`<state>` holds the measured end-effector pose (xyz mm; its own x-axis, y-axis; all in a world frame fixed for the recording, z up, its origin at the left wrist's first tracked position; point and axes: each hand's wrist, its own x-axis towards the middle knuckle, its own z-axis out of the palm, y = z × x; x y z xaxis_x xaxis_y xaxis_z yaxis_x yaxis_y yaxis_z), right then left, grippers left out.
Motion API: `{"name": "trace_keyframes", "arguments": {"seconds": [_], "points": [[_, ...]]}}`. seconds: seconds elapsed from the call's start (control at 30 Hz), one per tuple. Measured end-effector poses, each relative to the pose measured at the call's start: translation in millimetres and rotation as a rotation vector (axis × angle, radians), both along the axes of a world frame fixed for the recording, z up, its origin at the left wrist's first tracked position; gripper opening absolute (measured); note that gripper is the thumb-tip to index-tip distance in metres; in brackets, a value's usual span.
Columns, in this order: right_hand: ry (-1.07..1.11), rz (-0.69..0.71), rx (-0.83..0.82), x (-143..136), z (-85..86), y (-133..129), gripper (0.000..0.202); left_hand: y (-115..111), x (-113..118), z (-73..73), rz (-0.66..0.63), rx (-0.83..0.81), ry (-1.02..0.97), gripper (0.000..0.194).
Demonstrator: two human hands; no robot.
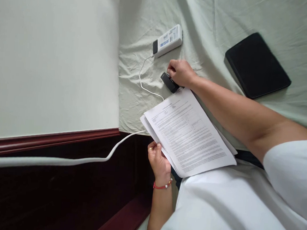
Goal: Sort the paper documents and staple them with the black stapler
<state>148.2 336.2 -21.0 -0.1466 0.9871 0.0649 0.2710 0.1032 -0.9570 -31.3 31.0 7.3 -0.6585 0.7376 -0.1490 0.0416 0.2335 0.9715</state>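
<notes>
My left hand [160, 161], with a ring and a red beaded bracelet, pinches the lower left edge of a stack of printed papers [189, 132]. The sheets lie tilted, reaching from the cloth to my lap. Beyond their top edge, my right hand [182, 73] has its fingers curled at a small black device [168, 82], which looks like a stapler or punch. My hand and the papers hide part of it.
A white power bank [167, 41] with a white cable [142, 84] lies on the wrinkled pale green cloth [140, 7]. At the right is a black tablet-like case [258, 64]. A thicker white cable [59, 161] crosses before the dark red wooden edge [50, 138].
</notes>
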Motion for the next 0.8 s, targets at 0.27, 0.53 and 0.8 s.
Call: {"name": "trace_keyframes", "arguments": {"seconds": [0.27, 0.53, 0.8], "points": [[-0.05, -0.03, 0.029, -3.9, -6.9, 4.6, 0.016, 1.1, -2.1, -6.4, 0.023, 0.042, 0.222, 0.028], [-0.109, -0.055, 0.054, -5.0, -6.4, 4.2, 0.012, 3.3, 2.1, -7.8, 0.064, 0.04, 0.226, 0.034], [-0.116, -0.038, 0.009, -1.9, 0.8, -0.3, 0.013, -4.3, 1.7, -2.4, -0.129, 0.066, 0.494, 0.024]]}}
